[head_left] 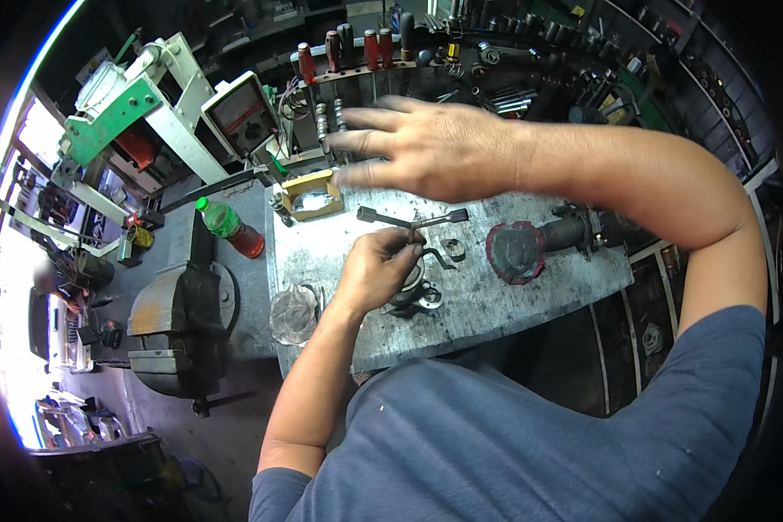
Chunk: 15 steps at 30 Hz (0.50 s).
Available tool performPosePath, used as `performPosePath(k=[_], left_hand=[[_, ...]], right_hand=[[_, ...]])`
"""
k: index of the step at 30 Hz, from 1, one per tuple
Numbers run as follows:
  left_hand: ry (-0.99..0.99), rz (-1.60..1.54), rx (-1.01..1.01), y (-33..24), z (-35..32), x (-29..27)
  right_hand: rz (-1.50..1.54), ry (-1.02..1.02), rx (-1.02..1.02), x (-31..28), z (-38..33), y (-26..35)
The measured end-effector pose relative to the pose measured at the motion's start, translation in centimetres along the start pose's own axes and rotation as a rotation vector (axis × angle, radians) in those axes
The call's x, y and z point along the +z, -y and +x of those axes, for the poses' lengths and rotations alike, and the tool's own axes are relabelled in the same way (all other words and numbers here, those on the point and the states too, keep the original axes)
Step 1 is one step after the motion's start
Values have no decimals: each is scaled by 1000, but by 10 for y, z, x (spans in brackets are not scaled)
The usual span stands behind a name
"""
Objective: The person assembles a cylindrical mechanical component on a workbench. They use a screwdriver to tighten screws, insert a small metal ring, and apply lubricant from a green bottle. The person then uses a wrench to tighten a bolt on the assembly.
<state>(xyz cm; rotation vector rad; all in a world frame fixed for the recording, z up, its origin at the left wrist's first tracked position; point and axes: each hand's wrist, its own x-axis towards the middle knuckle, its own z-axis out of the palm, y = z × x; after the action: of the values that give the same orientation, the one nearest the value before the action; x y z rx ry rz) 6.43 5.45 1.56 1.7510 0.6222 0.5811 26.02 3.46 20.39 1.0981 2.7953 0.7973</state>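
tool position first: your left hand is pinched around the shank of a t-handle wrench, fingers closed just below the crossbar. the crossbar's long axis runs roughly nine to three o'clock across the metal work plate, tilted slightly so the nine o'clock end sits a little higher in the view. the shank drops from the bar toward six o'clock, into a small round metal part lying under your left palm; how the tip seats in that part is hidden by your fingers.

your right hand is spread flat, fingers extended and pointing toward nine o'clock, holding nothing. it is blurred and hovers above the far edge of the plate, at twelve o'clock from the wrench and clear of it. your left hand is therefore the nearer one, in contact with the tool; the right is close above but apart.

surroundings noted: a small nut-like piece lies just beside the wrench at three o'clock. a shaft assembly with a reddish round face lies further toward three o'clock, its axis also running nine to three. a small open cardboard box stands at eleven o'clock, a green-capped bottle at nine o'clock, a bench vise at eight o'clock. a rack of red-handled screwdrivers stands at twelve o'clock behind your right hand.
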Motion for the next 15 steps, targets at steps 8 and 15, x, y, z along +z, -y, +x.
performPosePath(k=[8,15], left_hand=[[-69,76,-40,-15,-3,3],[-96,-39,-94,-8,-9,8]], right_hand=[[209,-100,-814,54,19,-2],[233,-17,-434,65,7,17]])
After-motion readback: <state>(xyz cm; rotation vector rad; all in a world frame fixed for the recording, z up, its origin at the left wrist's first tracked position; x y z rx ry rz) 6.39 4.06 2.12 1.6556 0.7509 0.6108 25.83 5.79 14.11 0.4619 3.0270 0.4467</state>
